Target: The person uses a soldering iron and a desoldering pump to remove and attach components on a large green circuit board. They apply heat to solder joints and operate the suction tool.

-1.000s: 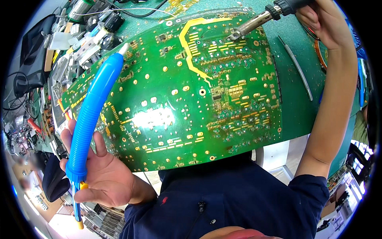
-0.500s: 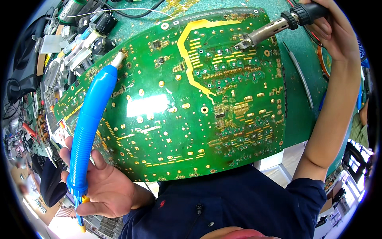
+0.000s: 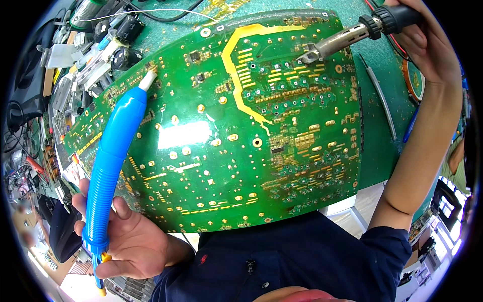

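Note:
A large green circuit board point(image 3: 201, 166) lies in front of me, dotted with gold pads, solder joints and small chips. My left hand point(image 3: 133, 241) is closed around a blue solder sucker point(image 3: 115, 136) with a ribbed barrel. Its white nozzle point(image 3: 147, 80) points up over the board's upper left part; I cannot tell whether it touches. In my right hand point(image 3: 422, 50) is a soldering iron point(image 3: 347, 40), gripped by its black handle. The iron's broad metal tip point(image 3: 308, 56) rests at a row of joints inside the yellow trace point(image 3: 230, 55).
Left of the board is a heap of electronic parts, including black capacitors point(image 3: 130, 28). A solder spool point(image 3: 86, 14) stands at the far left. On the green mat right of the board lies a thin grey rod point(image 3: 378, 95). Scraps of solder point(image 3: 224, 9) litter the far mat.
The solder sucker has shifted slightly left and down with my left hand. My right hand has moved slightly to the right, while the iron's tip stays at nearly the same joints.

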The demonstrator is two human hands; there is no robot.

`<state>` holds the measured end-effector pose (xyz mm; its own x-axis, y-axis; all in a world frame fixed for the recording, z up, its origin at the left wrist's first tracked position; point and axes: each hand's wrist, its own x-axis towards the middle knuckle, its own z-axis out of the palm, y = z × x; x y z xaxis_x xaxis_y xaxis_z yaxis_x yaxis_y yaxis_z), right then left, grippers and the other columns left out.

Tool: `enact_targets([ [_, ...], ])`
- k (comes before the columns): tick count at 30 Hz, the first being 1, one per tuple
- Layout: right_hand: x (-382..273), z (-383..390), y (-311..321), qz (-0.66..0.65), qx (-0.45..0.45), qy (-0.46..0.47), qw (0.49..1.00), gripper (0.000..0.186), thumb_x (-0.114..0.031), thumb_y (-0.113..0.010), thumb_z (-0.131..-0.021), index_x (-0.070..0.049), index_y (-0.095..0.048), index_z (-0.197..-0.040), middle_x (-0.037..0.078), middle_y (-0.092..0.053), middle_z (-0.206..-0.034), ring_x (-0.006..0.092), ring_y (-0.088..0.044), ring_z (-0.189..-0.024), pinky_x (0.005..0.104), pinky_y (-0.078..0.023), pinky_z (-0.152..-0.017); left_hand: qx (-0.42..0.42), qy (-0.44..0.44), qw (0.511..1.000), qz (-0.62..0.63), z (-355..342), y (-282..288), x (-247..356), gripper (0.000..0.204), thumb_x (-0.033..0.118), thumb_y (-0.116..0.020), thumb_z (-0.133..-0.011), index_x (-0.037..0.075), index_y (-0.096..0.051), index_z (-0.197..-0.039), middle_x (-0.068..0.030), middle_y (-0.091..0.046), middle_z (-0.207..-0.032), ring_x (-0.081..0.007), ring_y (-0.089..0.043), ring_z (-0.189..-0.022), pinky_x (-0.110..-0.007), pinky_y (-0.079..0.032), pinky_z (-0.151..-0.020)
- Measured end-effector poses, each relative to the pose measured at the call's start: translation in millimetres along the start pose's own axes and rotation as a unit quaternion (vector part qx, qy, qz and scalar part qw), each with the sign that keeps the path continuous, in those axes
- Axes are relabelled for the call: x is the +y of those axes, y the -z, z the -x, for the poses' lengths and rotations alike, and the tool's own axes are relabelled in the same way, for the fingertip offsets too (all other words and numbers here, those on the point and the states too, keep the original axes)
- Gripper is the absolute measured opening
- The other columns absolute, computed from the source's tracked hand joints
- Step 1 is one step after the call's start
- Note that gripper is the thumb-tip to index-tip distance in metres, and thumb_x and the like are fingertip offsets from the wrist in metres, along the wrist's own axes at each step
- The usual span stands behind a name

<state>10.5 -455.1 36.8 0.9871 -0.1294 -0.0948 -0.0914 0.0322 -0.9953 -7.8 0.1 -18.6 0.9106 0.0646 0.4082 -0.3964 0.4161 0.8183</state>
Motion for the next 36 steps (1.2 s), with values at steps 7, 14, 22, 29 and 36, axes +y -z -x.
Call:
enact_targets([
  [7, -6.4, 3.1, -4.0, 0.029, 0.012, 0.02, 0.999, 0.033, -0.015, -0.054, -0.095, 0.007, -0.066, -0.074, 0.0, -0.043, -0.044, 0.0084, -0.037, -0.033, 0.022, -0.029, -0.033, -0.063, 0.02, 0.994, 0.085, -1.4, 1.4, 2.6, 0.067, 0.049, -0.052, -0.103, -0.004, -0.049, -0.143, -0.0342, -0.016, -0.162, -0.0468, -0.009, -0.153, -0.051, -0.034, -0.122],
  [14, -7.3, 9.3, -20.8, 0.075, 0.067, 0.043, 0.994, 0.031, -0.014, -0.055, -0.094, 0.007, -0.065, -0.074, 0.001, -0.045, -0.045, 0.0089, -0.04, -0.035, 0.0215, -0.03, -0.035, -0.102, 0.014, 0.99, 0.101, -8.6, -0.4, 1.0, 0.066, 0.05, -0.051, -0.103, -0.003, -0.051, -0.142, -0.0336, -0.022, -0.161, -0.0464, -0.017, -0.152, -0.051, -0.036, -0.121],
  [22, 7.8, 4.4, -8.4, 0.014, 0.061, 0.024, 0.998, 0.024, -0.011, -0.062, -0.093, 0.008, -0.067, -0.079, 0.004, -0.049, -0.05, 0.0098, -0.042, -0.038, 0.022, -0.032, -0.036, 0.063, -0.094, 0.994, 0.01, -15.8, -6.5, 17.0, 0.073, 0.063, -0.046, -0.1, 0.003, -0.057, -0.139, -0.0307, -0.039, -0.154, -0.0482, -0.03, -0.148, -0.056, -0.028, -0.122],
  [29, 18.2, -1.4, -0.5, 0.062, 0.045, 0.016, 0.997, 0.027, -0.025, -0.06, -0.103, 0.0, -0.066, -0.094, -0.007, -0.039, -0.055, 0.0014, -0.032, -0.044, 0.019, -0.025, -0.043, 0.044, -0.214, 0.971, -0.099, -28.2, 85.2, 156.3, 0.073, 0.06, -0.07, -0.088, -0.005, -0.059, -0.12, -0.0144, -0.058, -0.103, -0.0318, -0.056, -0.106, -0.052, -0.04, -0.11],
  [36, 26.0, -11.0, 35.8, 0.068, 0.017, 0.008, 0.998, 0.029, -0.029, -0.062, -0.102, -0.002, -0.069, -0.103, -0.008, -0.038, -0.058, 0.0008, -0.032, -0.048, 0.0184, -0.023, -0.044, 0.039, 0.076, 0.756, -0.649, -17.3, 169.6, 256.2, 0.028, 0.005, -0.075, -0.086, 0.0, -0.061, -0.109, -0.0064, -0.059, -0.085, -0.0132, -0.057, -0.076, -0.027, -0.048, -0.069],
])
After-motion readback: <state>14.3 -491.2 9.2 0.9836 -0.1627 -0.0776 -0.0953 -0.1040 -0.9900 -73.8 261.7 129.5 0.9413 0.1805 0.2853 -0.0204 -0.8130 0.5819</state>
